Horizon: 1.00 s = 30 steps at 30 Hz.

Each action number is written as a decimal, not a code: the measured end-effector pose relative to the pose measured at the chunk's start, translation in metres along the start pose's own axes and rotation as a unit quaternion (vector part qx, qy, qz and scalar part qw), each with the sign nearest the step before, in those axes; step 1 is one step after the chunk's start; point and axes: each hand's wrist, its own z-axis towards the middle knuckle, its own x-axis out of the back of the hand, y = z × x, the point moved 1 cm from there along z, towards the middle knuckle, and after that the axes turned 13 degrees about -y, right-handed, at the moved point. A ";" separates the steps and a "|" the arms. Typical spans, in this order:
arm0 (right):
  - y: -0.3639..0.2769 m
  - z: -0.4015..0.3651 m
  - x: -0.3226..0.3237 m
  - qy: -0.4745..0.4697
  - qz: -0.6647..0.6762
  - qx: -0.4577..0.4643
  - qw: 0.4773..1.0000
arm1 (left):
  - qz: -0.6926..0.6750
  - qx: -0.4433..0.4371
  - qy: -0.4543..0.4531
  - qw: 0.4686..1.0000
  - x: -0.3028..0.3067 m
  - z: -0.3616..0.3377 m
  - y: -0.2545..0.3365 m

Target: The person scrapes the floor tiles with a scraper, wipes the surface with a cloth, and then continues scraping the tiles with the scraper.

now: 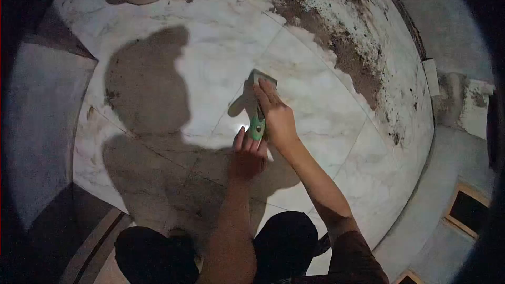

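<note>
Scraping seems mid-stroke: the right hand [278, 118] presses flat, outstretched fingers along the green-handled scraper [257, 124], and the left hand [247, 155] clasps its handle end on the marble floor [173, 73], near the brown grime [344, 52], so pushing on calls for steady downward pressure.

No writing, label, brand or number can be read anywhere here, neither on the green-handled scraper [258, 121] nor on the marble floor [326, 105].
</note>
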 end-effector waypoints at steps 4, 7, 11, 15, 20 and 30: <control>0.068 0.062 0.017 0.005 0.053 -0.066 0.996 | 0.018 -0.019 0.223 0.974 0.002 -0.007 0.002; 0.065 0.070 0.064 0.029 0.099 -0.092 0.990 | -0.017 -0.056 0.277 0.959 -0.008 -0.003 -0.001; 0.010 -0.013 0.018 -0.019 0.094 -0.034 0.995 | 0.032 -0.036 0.246 0.968 -0.012 0.001 -0.005; 0.064 0.014 0.004 0.056 0.024 -0.018 0.998 | -0.006 -0.021 0.260 0.965 -0.005 0.001 0.001; 0.080 0.030 0.051 0.028 0.148 -0.126 0.981 | -0.007 -0.023 0.264 0.964 -0.005 -0.003 0.000; 0.111 0.055 0.038 0.029 0.087 -0.052 0.994 | -0.009 -0.033 0.294 0.955 -0.004 0.001 0.000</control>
